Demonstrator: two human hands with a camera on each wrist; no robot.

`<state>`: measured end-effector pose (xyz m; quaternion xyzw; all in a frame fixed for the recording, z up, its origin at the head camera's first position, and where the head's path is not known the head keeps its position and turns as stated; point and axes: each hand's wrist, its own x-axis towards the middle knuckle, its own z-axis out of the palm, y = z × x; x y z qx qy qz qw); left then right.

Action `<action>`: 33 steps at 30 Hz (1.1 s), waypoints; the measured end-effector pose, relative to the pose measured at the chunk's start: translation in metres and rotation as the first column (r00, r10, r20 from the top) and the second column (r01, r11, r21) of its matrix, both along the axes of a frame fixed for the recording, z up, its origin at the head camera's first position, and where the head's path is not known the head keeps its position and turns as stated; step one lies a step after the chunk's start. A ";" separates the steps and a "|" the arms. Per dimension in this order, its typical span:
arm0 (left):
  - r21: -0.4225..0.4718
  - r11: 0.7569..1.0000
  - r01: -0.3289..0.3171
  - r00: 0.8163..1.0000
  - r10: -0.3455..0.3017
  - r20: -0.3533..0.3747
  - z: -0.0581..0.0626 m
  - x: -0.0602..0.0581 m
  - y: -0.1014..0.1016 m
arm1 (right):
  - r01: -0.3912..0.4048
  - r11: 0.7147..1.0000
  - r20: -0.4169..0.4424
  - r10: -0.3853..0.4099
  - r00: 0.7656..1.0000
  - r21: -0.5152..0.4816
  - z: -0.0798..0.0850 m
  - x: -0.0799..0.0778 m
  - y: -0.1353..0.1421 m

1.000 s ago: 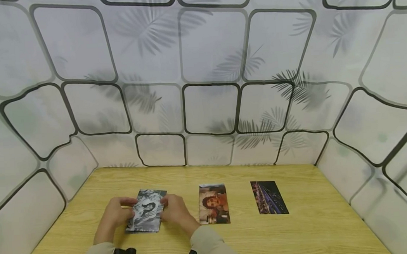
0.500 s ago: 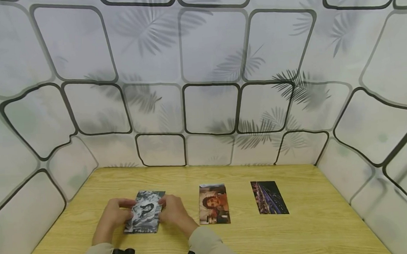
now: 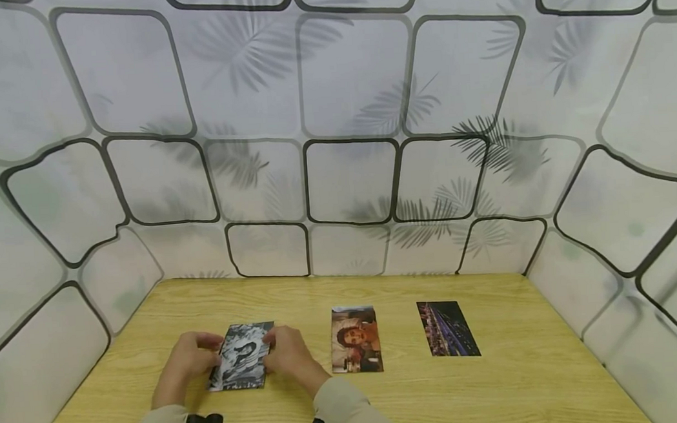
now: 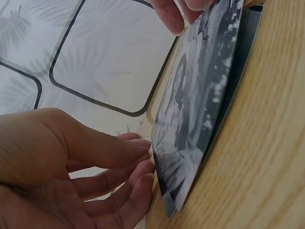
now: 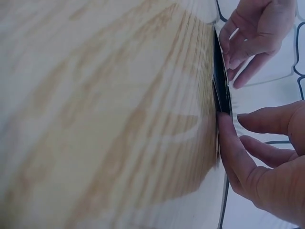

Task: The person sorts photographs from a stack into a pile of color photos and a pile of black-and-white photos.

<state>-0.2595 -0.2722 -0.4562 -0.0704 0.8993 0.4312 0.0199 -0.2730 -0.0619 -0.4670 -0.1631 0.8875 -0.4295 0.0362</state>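
A black-and-white photo print (image 3: pixel 244 358) lies at the left of the table with a darker sheet (image 4: pixel 240 71) beneath it, the two slightly fanned apart. My left hand (image 3: pixel 189 360) is at its left edge. In the left wrist view, thumb and loosely bent fingers (image 4: pixel 138 191) meet that edge. My right hand (image 3: pixel 289 353) holds the opposite edge. Its thumb and fingers show from the side in the right wrist view, one digit (image 5: pixel 228 131) right against the dark edge of the prints (image 5: pixel 220 76).
To the right on the wooden table (image 3: pixel 408 401) lie a colour portrait print (image 3: pixel 356 341) and a night city print (image 3: pixel 448 329), spaced apart. A patterned curtain (image 3: pixel 348 178) surrounds the table at the back and sides.
The black-and-white print has shifted slightly toward the person and now lies a little straighter. Both hands stay at its sides, moving slightly with it. The other two prints have not moved.
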 end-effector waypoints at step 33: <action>0.041 0.992 0.123 0.985 -0.117 -0.129 0.025 0.002 0.049 | 0.005 0.997 0.084 0.002 0.996 -0.075 0.019 -0.009 0.058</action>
